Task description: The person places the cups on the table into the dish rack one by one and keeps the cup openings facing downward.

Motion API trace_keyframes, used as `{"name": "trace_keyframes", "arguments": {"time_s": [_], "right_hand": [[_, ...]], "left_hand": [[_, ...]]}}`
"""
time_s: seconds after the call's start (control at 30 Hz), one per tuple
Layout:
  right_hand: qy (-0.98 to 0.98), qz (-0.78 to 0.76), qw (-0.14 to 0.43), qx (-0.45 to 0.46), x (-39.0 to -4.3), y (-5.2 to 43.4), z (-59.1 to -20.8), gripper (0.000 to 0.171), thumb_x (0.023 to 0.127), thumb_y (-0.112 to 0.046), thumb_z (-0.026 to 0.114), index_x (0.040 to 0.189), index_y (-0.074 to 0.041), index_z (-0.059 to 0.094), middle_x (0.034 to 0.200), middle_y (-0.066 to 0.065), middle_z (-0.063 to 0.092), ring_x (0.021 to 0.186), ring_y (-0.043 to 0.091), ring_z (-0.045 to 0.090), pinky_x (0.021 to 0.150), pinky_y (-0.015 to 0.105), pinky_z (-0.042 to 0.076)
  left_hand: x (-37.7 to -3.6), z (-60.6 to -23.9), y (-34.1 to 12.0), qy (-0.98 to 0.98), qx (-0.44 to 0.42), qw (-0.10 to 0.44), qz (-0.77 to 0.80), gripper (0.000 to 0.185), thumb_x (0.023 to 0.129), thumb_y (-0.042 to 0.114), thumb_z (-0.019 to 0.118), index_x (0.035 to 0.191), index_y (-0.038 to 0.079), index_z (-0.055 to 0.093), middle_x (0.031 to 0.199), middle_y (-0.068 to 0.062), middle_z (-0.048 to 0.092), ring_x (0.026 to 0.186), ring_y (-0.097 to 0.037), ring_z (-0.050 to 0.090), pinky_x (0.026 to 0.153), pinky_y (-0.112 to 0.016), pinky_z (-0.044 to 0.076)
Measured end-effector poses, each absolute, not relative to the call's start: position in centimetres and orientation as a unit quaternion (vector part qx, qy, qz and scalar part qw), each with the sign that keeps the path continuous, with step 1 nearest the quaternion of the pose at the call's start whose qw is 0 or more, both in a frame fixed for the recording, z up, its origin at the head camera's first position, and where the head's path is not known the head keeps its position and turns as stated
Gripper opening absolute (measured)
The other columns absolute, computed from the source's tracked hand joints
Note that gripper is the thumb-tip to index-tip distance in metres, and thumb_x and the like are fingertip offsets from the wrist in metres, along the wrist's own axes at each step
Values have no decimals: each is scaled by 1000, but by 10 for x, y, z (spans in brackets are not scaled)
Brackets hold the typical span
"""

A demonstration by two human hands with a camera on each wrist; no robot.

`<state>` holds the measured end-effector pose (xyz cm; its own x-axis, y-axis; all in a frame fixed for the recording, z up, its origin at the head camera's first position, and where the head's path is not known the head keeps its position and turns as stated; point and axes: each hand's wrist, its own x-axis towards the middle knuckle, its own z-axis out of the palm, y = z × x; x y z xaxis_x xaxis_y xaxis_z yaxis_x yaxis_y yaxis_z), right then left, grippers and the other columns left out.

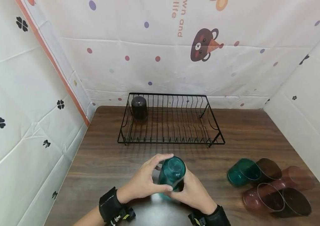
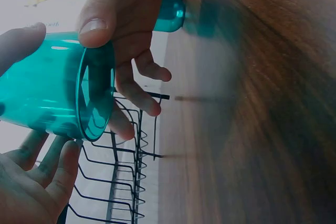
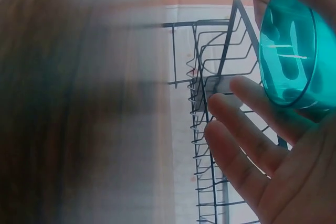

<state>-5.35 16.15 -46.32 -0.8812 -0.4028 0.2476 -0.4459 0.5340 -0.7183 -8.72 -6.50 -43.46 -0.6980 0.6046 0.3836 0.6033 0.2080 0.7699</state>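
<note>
A translucent teal plastic cup (image 1: 172, 172) was held upside down between both hands, just above the near edge of the dark wood-grain table (image 1: 103, 157), its flat base facing up toward the head camera. The left hand (image 1: 144, 182) wrapped the cup from the left, fingers (image 1: 160, 158) curled over the far side near the base and thumb lying across the near side. The right hand (image 1: 191, 190) gripped it from the right and below, its fingers curled round the lower wall near the rim. In the left wrist view the same cup (image 2: 58, 90) lay between the left hand's fingers (image 2: 50, 163) beneath it and the right hand's thumb (image 2: 97, 22) pressed on the edge of its base. In the right wrist view the cup (image 3: 291, 51) sat above the right hand's loosely curved fingers (image 3: 247, 129).

Beyond the hands, in the middle of the table, stood a black wire dish rack (image 1: 171, 121) with one dark smoky tumbler (image 1: 139, 107) upturned in its far left corner. Well to the right of the hands lay a cluster of tumblers on their sides: a teal one (image 1: 243, 172), a brown one (image 1: 268, 169), two reddish ones (image 1: 262, 198) and another dark one (image 1: 297, 202), touching one another. White patterned sheets (image 1: 21, 110) walled the table on three sides.
</note>
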Motion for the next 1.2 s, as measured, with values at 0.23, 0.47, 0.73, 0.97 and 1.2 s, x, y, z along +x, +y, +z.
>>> {"name": "trace_keyframes", "arguments": {"time_s": [0.23,0.47,0.73,0.97,1.2], "right_hand": [[-874,426,43,230,-53,163,-464,103,79,-45,87,159,-31,25,145,-14,54,126,9,60,101,46,54],[-880,421,63,212,-54,165,-463,87,80,-47,86,149,-30,35,120,-16,61,98,4,61,77,31,57],[-882,417,65,209,-54,167,-461,93,80,-45,86,153,-28,31,128,-5,62,101,11,65,78,32,59],[-880,414,68,221,-54,169,-461,99,81,-46,85,158,-28,25,125,0,64,108,20,65,79,33,58],[-880,419,60,216,-54,168,-461,88,82,-46,84,153,-30,35,128,2,65,111,19,65,82,35,58]], "left_hand": [[-92,-427,-65,787,379,5,487,91,85,37,84,157,32,29,156,3,46,132,-16,55,99,-43,53],[-101,-418,-66,794,371,11,481,92,83,34,85,156,33,28,154,6,46,128,-18,58,102,-49,52],[-115,-403,-71,800,371,-4,472,94,80,33,87,154,28,29,145,4,52,121,-14,62,99,-43,54],[-133,-392,-78,808,352,-14,473,95,79,36,88,153,33,28,138,4,56,119,-13,62,101,-45,53],[-154,-377,-85,810,342,-23,476,95,80,34,88,153,31,28,135,1,58,117,-14,63,100,-43,54]]}}
